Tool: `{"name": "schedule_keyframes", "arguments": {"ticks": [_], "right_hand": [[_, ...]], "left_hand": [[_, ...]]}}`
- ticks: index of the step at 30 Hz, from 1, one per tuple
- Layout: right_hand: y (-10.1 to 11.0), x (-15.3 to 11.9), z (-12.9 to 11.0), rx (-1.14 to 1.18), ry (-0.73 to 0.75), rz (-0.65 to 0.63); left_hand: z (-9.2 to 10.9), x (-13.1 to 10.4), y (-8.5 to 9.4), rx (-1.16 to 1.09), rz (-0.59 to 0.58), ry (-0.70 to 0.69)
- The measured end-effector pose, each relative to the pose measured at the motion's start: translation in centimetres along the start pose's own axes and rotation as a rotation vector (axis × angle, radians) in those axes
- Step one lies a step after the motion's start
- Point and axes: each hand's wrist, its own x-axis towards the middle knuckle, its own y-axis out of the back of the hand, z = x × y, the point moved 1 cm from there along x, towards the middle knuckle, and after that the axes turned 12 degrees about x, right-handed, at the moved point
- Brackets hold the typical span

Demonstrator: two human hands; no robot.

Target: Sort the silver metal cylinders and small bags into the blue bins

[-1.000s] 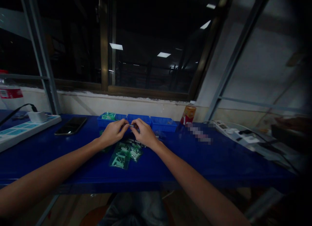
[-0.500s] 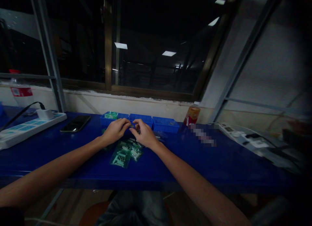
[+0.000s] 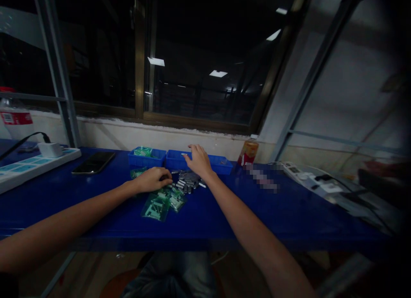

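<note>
"Middle bin (image 3: 173,162)?"
"Mid-frame, by the right hand (image 3: 199,159). Left hand (image 3: 157,179), fingers curled, lower left. Either hold: can't tell."
"Metal pile (image 3: 189,181)?"
"Just right of the left hand, whose fingertips are nearer."
"Pale bit (image 3: 184,154)?"
"At the right thumb, near level."

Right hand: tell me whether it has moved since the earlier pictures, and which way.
Yes. Judged against the rightmost blue bin, the right hand has moved forward and slightly rightward, now hiding that bin's left end.
</note>
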Motion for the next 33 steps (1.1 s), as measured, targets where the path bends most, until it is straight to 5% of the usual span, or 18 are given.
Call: {"name": "schedule_keyframes", "arguments": {"ticks": [6, 15, 24, 28, 33], "right_hand": [[-1.4, 0.8, -0.7, -0.06, 0.043, -0.122], [-2.8, -2.4, -3.4, 0.208, 0.217, -0.326], [-2.3, -2.1, -3.8, 0.24, 0.16, -0.39], [-2.2, -2.3, -3.7, 0.27, 0.159, -0.425], [-2.5, -2.6, -4.0, 0.289, 0.167, -0.466]], "left_hand": [[-0.4, 0.2, -0.5, 0.043, -0.016, -0.019], [-1.2, 0.0, 0.8, -0.121, -0.171, -0.122], [-0.1, 0.8, 0.5, -0.122, -0.261, 0.109], [-1.8, 0.6, -0.1, 0.009, -0.159, 0.212], [-3.2, 0.2, -0.7, 0.141, 0.027, 0.182]]}}
